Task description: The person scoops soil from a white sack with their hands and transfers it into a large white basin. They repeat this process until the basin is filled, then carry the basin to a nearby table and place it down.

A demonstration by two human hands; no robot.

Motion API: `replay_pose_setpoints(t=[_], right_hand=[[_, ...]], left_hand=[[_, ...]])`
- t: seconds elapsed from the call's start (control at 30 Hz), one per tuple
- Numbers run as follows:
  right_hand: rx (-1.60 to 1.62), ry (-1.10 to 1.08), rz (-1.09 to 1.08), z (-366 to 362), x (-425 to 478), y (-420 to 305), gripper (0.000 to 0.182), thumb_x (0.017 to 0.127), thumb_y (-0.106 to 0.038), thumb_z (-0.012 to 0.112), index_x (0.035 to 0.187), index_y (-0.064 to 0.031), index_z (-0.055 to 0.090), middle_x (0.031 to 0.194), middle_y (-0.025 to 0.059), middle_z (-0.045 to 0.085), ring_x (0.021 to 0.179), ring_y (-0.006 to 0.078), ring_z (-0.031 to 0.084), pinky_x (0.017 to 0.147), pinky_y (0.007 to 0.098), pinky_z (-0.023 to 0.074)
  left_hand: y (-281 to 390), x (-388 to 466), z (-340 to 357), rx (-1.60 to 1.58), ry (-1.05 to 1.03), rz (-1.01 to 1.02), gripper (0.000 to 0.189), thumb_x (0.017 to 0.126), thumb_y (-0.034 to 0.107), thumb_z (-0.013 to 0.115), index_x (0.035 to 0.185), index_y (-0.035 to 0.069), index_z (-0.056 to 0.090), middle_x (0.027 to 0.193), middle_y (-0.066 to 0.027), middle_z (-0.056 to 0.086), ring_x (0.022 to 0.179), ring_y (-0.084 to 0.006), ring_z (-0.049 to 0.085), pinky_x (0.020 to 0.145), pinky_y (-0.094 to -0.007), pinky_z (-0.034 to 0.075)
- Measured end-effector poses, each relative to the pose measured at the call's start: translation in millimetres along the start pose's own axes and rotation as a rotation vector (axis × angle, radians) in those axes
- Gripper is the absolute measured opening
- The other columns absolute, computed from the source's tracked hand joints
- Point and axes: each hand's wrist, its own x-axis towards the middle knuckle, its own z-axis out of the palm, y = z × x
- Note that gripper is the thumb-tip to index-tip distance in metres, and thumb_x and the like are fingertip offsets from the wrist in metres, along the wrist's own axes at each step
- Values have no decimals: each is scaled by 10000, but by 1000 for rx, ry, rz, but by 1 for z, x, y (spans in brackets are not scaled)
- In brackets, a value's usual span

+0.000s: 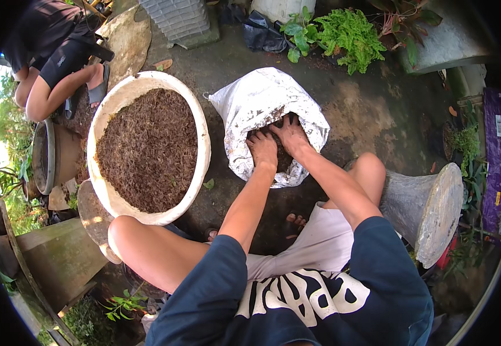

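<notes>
Both my hands reach into the mouth of a white woven sack point(254, 95) standing on the ground before me. Its rim is rolled outward and smeared with dirt. My left hand point(262, 149) rests palm down on dark soil point(284, 161) inside, fingers apart. Beside it my right hand point(292, 135) spreads its fingers near the far right of the opening; some fingertips are hidden in the soil. Left of the sack, a large round whitish planter point(203, 142) holds brown, fibrous potting mix point(148, 151) heaped close to its rim.
Another person point(60, 65) crouches at the upper left, beside an empty-looking pot point(64, 151). A grey concrete pedestal point(419, 212) lies by my right knee. A fern point(350, 39) and a ribbed grey planter point(177, 19) stand beyond the sack. A purple bag point(497, 164) lies far right.
</notes>
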Motion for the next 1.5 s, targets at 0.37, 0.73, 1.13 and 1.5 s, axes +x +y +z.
replay_pose_setpoints(t=[0.37, 0.73, 1.13, 1.5], right_hand=[[-299, 56, -93, 25, 3, 2, 471, 918, -163, 425, 1378, -256, 472, 1306, 270, 469, 1163, 450, 506, 887, 458, 508], [194, 144, 108, -56, -34, -15, 476, 831, -78, 550, 1286, -216, 551, 1243, 262, 489, 1110, 425, 545, 921, 451, 488], [941, 502, -66, -130, -83, -13, 526, 666, -157, 787, 1154, -47, 624, 1042, 157, 678, 975, 270, 656, 887, 340, 505], [605, 672, -616, -269, 0, -185, 729, 657, -206, 792, 1301, -32, 500, 1321, 171, 529, 1211, 323, 510, 1043, 376, 407]], left_hand=[[-11, 9, 20, -218, 87, 54, 475, 782, 36, 662, 1236, 21, 525, 1213, -223, 527, 1053, -392, 602, 863, -431, 543], [-24, -26, -55, -780, 106, -110, 335, 696, 46, 699, 1015, -45, 654, 1025, -298, 650, 1016, -412, 631, 888, -437, 524], [-84, -88, -148, -1248, 318, 248, 491, 664, 267, 801, 1044, -6, 652, 971, -222, 683, 940, -366, 662, 808, -395, 524], [-298, -124, -220, -1046, 711, -79, 489, 686, 196, 795, 1107, 5, 634, 1075, -216, 655, 977, -287, 654, 878, -338, 517]])
